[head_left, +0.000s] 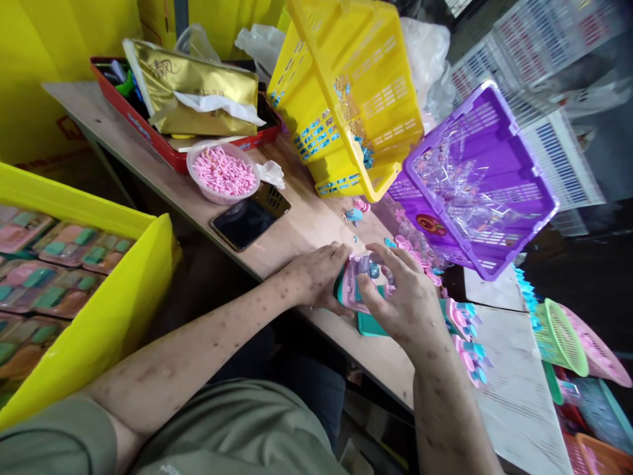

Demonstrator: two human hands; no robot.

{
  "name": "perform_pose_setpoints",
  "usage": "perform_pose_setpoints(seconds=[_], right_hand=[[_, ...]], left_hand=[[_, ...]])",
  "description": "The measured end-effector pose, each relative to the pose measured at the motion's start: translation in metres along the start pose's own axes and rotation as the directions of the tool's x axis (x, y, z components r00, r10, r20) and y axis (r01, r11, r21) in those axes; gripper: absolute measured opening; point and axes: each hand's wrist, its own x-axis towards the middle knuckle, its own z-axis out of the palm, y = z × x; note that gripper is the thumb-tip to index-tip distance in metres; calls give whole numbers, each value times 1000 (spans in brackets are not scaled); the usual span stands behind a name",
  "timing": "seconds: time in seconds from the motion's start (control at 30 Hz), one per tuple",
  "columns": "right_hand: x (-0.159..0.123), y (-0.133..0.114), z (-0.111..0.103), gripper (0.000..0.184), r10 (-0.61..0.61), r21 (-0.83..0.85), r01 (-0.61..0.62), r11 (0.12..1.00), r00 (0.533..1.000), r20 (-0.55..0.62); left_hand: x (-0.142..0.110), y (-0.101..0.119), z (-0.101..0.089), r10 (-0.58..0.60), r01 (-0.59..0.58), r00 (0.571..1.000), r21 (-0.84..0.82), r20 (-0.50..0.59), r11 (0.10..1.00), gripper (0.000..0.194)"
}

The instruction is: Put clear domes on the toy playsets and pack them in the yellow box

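Note:
A small pink and teal plastic toy case (352,290) with a clear part stands at the table's edge, between my hands. My left hand (321,274) is closed round its left side. From above and the right, my right hand (403,297) grips the case with bent fingers, hiding part of it. Beneath it lies a teal plastic piece (373,324). Behind my fingers, pink and blue small parts (405,247) are scattered. To the right of my right hand stand several pink, teal and blue pieces (467,343).
A yellow basket (390,99) and a purple basket (514,178) lean behind. A phone (252,214), a bowl of pink sticks (222,173) and a gold tissue pack (198,92) sit at left. A yellow box (123,270) holds several packed toy cases.

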Motion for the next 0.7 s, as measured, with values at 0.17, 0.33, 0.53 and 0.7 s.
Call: perform_pose_setpoints(seconds=[0.17,0.33,0.53,0.7], right_hand=[[1,1,-1,54,23,-9,-23,1000,999,25],[4,4,-1,49,-7,8,6,1000,998,70],[-6,15,-1,53,-46,8,45,999,990,136],[1,24,-10,47,-98,83,86,993,982,161]], left_hand=[[1,-1,2,25,-25,1000,18,-6,1000,97],[1,-4,4,71,-70,997,28,-9,997,100],[-1,-6,4,85,-85,996,5,-26,996,100],[-3,-6,5,127,-127,992,28,-4,991,110]])
